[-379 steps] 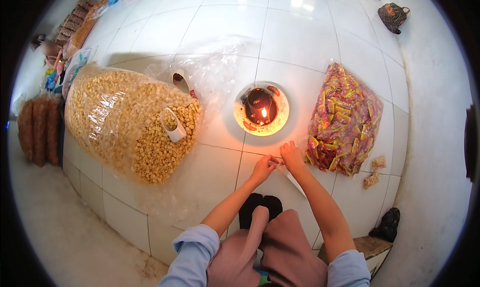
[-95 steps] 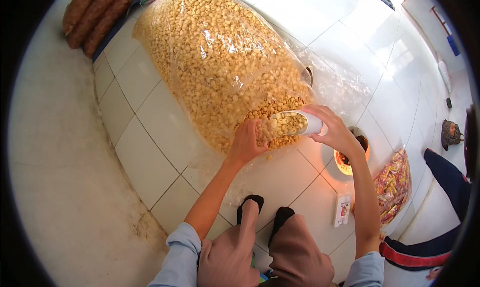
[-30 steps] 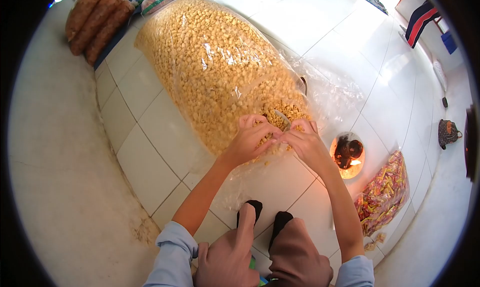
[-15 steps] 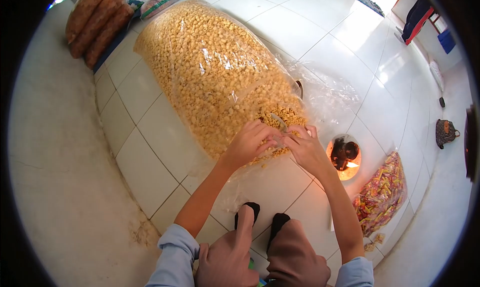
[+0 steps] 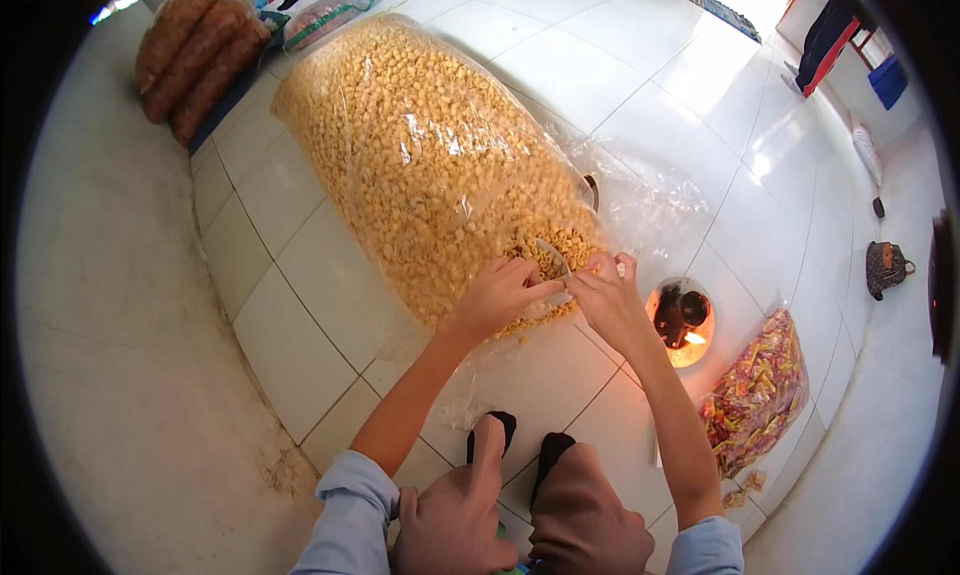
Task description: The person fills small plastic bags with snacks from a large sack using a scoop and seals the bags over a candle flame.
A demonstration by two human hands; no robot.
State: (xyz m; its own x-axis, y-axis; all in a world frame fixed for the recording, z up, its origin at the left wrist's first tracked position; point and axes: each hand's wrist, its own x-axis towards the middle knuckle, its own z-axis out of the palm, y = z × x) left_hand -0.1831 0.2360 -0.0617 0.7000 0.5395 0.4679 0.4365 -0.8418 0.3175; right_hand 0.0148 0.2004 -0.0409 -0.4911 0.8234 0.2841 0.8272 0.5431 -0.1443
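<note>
A large clear bag point(image 5: 430, 165) full of small yellow, curled snack pieces lies on the tiled floor before me. At its near, open end, my left hand point(image 5: 498, 293) has its fingers curled in and its thumb stretched toward the right. My right hand point(image 5: 604, 295) pinches close beside it, the fingertips almost meeting. Between them appears to be thin clear plastic, mostly hidden by the fingers. Just beyond the fingertips, the pale curved rim of a scoop or bowl point(image 5: 553, 258) shows among the loose snacks.
To the right, a small flame burns beside a dark pot-like object point(image 5: 692, 309) on a round plate point(image 5: 668, 355). A bag of red and yellow packets point(image 5: 758, 395) lies nearer me. Long brown filled bags point(image 5: 195, 60) rest at the far left. Crumpled clear plastic point(image 5: 640, 190) spreads right of the big bag.
The left thumb has straightened toward the right hand, and the clear plastic between the hands shows less. Both hands stay at the bag's open end; the view has shifted slightly.
</note>
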